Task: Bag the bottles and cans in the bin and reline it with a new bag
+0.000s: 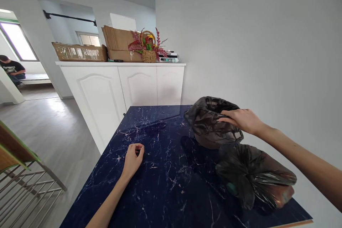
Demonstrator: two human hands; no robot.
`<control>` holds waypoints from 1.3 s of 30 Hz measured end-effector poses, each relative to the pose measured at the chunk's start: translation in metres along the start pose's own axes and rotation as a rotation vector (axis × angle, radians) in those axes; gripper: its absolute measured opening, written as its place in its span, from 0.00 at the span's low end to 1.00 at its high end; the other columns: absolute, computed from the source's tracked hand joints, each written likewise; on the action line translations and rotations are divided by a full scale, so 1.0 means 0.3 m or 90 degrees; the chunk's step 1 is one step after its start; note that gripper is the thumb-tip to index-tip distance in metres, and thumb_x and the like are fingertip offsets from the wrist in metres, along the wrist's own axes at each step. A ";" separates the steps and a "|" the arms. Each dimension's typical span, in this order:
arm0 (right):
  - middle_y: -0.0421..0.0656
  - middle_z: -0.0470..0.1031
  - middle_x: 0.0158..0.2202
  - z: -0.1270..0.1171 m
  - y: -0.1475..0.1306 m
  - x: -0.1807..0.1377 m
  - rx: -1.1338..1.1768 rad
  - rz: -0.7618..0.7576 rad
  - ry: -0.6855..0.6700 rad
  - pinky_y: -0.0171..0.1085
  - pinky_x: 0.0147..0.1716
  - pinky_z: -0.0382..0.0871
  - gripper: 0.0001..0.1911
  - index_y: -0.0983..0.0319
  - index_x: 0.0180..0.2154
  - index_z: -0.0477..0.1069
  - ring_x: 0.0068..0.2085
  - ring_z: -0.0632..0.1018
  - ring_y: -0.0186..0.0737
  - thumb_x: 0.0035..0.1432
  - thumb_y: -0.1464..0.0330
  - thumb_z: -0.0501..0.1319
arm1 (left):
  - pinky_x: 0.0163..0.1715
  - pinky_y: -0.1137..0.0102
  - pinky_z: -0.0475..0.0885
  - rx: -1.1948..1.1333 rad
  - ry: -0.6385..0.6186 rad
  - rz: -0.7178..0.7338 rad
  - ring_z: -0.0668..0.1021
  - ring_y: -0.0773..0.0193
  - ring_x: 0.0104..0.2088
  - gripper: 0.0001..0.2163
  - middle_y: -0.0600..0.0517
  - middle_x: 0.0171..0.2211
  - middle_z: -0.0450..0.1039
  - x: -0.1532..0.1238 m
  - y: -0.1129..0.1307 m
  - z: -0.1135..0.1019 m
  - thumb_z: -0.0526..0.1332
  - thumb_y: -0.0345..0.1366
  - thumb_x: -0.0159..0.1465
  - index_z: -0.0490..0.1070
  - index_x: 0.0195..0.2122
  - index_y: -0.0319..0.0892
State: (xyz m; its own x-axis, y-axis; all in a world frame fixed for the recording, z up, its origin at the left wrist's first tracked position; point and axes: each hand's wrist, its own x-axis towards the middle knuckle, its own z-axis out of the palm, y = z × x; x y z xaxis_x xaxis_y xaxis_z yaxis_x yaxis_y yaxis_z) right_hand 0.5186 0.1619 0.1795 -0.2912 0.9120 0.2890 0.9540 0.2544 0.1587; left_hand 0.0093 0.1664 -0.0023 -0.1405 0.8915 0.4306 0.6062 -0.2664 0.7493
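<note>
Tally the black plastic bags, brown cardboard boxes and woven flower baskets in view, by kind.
Open black plastic bag and bunched black plastic bag: 2
Low brown cardboard box and tall brown cardboard box: 2
Woven wicker flower basket: 1
Total: 5

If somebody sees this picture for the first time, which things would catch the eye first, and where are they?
Probably the open black bag on the right of the dark blue table, with the right hand at its rim. The bunched black bag, on the same side but nearer the camera, would likely come next. Then perhaps the flower basket on the white cabinet at the back, for its red sprigs.
</note>
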 end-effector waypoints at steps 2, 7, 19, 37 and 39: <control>0.49 0.86 0.45 0.025 0.056 -0.009 -0.029 0.054 0.004 0.43 0.31 0.69 0.25 0.52 0.52 0.77 0.42 0.84 0.59 0.73 0.45 0.51 | 0.48 0.54 0.80 0.002 -0.001 0.003 0.82 0.51 0.42 0.16 0.45 0.43 0.77 -0.001 -0.004 0.002 0.59 0.53 0.67 0.76 0.39 0.45; 0.52 0.85 0.45 0.053 0.018 -0.062 -0.013 0.049 0.153 0.53 0.46 0.76 0.23 0.56 0.59 0.75 0.48 0.83 0.61 0.75 0.52 0.53 | 0.49 0.54 0.80 0.008 -0.012 0.016 0.82 0.51 0.43 0.16 0.45 0.43 0.76 -0.001 -0.006 0.011 0.59 0.51 0.67 0.76 0.40 0.44; 0.45 0.82 0.44 0.438 -0.751 -0.292 0.802 0.110 0.019 0.43 0.45 0.79 0.14 0.56 0.49 0.76 0.42 0.84 0.45 0.75 0.55 0.58 | 0.48 0.57 0.78 0.040 -0.073 0.041 0.82 0.53 0.42 0.13 0.46 0.41 0.80 -0.011 0.015 0.020 0.58 0.48 0.68 0.74 0.43 0.45; 0.45 0.73 0.64 0.407 -0.821 -0.454 0.720 0.140 -0.051 0.52 0.62 0.75 0.12 0.49 0.52 0.77 0.66 0.75 0.53 0.74 0.60 0.56 | 0.39 0.64 0.76 0.067 -0.141 0.066 0.81 0.57 0.35 0.13 0.50 0.37 0.81 -0.015 0.066 0.026 0.57 0.49 0.71 0.74 0.42 0.46; 0.46 0.74 0.64 0.407 -0.818 -0.452 0.733 0.147 -0.057 0.52 0.61 0.76 0.13 0.49 0.52 0.77 0.65 0.76 0.53 0.75 0.59 0.55 | 0.38 0.64 0.76 0.068 -0.146 0.068 0.81 0.57 0.35 0.14 0.50 0.37 0.81 -0.016 0.068 0.026 0.57 0.49 0.71 0.74 0.42 0.46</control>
State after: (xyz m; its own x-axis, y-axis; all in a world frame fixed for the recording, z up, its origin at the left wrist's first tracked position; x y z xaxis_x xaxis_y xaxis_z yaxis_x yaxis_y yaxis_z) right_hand 0.3325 0.0150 -0.0139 -0.1416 0.9821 0.1244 0.4982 0.1793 -0.8483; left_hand 0.0284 0.1595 0.0071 0.1022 0.9235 0.3697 0.6887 -0.3338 0.6436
